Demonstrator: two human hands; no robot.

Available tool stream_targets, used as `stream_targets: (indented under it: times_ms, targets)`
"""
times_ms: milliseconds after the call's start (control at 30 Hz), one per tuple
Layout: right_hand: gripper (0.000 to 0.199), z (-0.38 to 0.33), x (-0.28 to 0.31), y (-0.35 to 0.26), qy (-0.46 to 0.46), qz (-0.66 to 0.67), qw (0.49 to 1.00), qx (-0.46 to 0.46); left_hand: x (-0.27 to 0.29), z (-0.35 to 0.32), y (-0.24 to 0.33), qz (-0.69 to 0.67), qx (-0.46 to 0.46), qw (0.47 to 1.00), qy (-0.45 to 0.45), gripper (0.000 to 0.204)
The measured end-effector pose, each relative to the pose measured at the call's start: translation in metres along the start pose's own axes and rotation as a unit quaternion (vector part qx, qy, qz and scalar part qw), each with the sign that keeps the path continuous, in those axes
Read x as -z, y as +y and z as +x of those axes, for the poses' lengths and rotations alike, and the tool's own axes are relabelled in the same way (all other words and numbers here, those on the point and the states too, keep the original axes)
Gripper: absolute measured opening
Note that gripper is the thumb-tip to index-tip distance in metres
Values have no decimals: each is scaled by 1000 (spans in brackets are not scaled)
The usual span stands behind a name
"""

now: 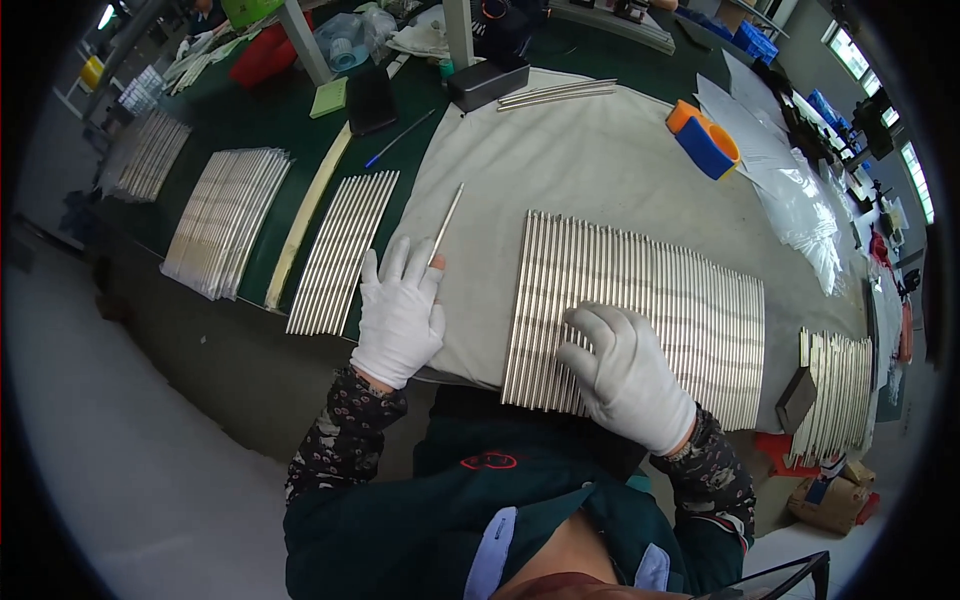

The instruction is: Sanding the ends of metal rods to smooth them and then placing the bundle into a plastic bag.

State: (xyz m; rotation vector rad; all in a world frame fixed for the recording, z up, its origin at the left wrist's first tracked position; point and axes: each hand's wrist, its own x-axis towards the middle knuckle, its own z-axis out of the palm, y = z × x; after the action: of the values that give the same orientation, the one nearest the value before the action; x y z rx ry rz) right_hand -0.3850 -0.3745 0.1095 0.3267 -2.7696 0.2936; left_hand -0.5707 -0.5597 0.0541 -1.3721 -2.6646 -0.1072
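Observation:
Both of my hands wear white gloves. My left hand [398,312] lies nearly flat, fingers stretched out, at the left edge of the grey cloth. A single thin metal rod [450,215] sticks out past its index finger, and the rod's lower end is hidden by the hand. On the wide row of shiny metal rods [700,315], my right hand [632,380] bends its fingers and thumb down onto the rods near the row's left part. Left of my left hand, a narrower row of metal rods [345,250] lies side by side on the green table.
Bagged rods [225,220] lie at the left beside a pale strip [308,215]. A blue pen [400,138], dark box [488,82] and several loose rods [560,94] are farther back. An orange-and-blue tape roll [704,140] sits at the right back; more rods [835,395] lie far right.

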Motion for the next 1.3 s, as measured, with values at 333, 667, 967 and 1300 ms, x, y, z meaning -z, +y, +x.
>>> stream_targets:
  times_ms: [333, 667, 967, 1300]
  targets:
    - [25, -105, 149, 26, 212, -93, 972, -27, 8, 17, 55, -7, 21, 999, 26, 60]
    - [26, -230, 251, 10, 327, -287, 888, -150, 46, 96, 253, -69, -173, 983, 8, 60]
    - [31, -251, 219, 276, 196, -247, 912, -262, 5, 153, 283, -150, -247, 957, -11, 69]
    - [20, -241, 143, 506, -42, -289, 774, -562, 4, 195, 287, -171, -232, 957, -33, 61]
